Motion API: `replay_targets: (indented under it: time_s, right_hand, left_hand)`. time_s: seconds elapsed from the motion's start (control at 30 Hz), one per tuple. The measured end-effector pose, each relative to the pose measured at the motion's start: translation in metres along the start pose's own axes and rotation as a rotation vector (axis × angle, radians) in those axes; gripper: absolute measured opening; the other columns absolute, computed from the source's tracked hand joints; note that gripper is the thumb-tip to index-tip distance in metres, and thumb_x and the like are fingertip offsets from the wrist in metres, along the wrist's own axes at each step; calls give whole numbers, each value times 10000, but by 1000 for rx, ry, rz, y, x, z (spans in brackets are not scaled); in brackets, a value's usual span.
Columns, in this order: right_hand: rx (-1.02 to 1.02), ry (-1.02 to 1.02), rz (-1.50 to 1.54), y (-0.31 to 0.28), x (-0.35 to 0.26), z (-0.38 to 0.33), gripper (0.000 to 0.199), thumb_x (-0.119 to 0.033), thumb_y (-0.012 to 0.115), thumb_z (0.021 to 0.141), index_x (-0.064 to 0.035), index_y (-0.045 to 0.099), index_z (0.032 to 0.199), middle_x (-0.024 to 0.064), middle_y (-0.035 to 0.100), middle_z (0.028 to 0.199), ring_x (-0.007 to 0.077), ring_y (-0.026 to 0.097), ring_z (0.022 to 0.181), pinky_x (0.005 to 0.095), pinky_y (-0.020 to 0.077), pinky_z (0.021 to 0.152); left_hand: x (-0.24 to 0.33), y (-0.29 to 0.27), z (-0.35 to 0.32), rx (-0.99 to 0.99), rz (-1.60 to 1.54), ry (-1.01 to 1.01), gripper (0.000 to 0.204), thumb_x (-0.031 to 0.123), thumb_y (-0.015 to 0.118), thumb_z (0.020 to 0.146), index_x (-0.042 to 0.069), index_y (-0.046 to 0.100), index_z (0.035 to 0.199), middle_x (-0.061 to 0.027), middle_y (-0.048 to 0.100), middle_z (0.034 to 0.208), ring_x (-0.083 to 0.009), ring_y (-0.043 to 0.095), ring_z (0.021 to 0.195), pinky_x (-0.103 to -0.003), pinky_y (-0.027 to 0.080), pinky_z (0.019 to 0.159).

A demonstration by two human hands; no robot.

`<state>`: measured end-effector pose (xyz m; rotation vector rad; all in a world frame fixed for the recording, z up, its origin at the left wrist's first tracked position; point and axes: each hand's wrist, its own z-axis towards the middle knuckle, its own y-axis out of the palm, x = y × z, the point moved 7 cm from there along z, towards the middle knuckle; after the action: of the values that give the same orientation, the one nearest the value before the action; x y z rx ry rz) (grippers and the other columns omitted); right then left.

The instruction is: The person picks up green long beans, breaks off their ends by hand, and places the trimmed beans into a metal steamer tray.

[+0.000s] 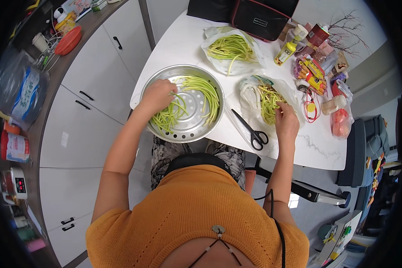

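A round metal steamer tray (192, 99) with holes in its bottom stands at the table's left edge. Long green garlic scapes (206, 94) curve along its right side, and shorter pieces lie at its lower left. Over the tray's left part, my left hand (158, 96) has its fingers closed around some stems. My right hand (286, 121) is pinched at the near right side of a plastic bag (250, 96) of yellowish, brown-tipped trimmings (269, 103); whatever its fingers hold is hidden. Farther back, another white bag (210, 51) lies open around a thick bundle of scapes (230, 47).
Black scissors (252, 131) lie between tray and trimmings bag, close to the table's front edge. A yellow bottle (285, 53), snack packages (311, 73) and a bag of reddish fruit (341, 119) line the right side. A black bag (260, 20) stands at the back.
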<state>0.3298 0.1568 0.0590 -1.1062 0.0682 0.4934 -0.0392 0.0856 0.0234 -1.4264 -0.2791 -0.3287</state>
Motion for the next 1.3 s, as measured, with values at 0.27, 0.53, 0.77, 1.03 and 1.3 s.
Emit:
replay_targets:
  time_s: [0.27, 0.53, 0.77, 1.03, 1.3]
  right_hand:
    - [-78, 23, 200, 13, -15, -6, 161, -132, 644, 808, -92, 660, 963, 104, 617, 882, 263, 623, 697, 357, 482, 644]
    - [-117, 14, 301, 16, -22, -12, 164, -129, 649, 803, -82, 665, 960, 102, 612, 847, 251, 617, 680, 348, 480, 642]
    - [-116, 25, 449, 18, -26, -11, 169, -101, 650, 802, -73, 674, 967, 105, 635, 844, 220, 605, 648, 318, 481, 614]
    - [-266, 71, 799, 34, -45, -17, 153, -90, 628, 840, -31, 669, 975, 65, 643, 810, 120, 574, 624, 245, 473, 587]
    - [-601, 129, 1146, 49, -103, -32, 165, -138, 568, 907, -21, 624, 1010, 15, 628, 730, 38, 494, 564, 197, 414, 511]
  left_hand:
    - [55, 40, 49, 73, -33, 118, 219, 41, 572, 745, 74, 648, 948, -119, 595, 1000, -291, 561, 1007, -394, 470, 858]
    - [68, 63, 69, 13, 120, 268, 219, 38, 580, 741, 84, 649, 944, -110, 585, 961, -292, 564, 994, -392, 476, 836]
    - [56, 18, 58, 153, -439, -34, 26, 61, 624, 804, 47, 605, 813, -62, 633, 802, -198, 593, 694, -309, 488, 676]
    - [40, 14, 37, 290, -1526, -245, 55, 29, 602, 867, 38, 554, 894, -69, 645, 831, -104, 596, 713, -222, 500, 681]
    - [84, 32, 29, 118, -1567, -173, 74, 46, 618, 860, 40, 559, 905, -98, 667, 933, -102, 621, 740, -227, 511, 696]
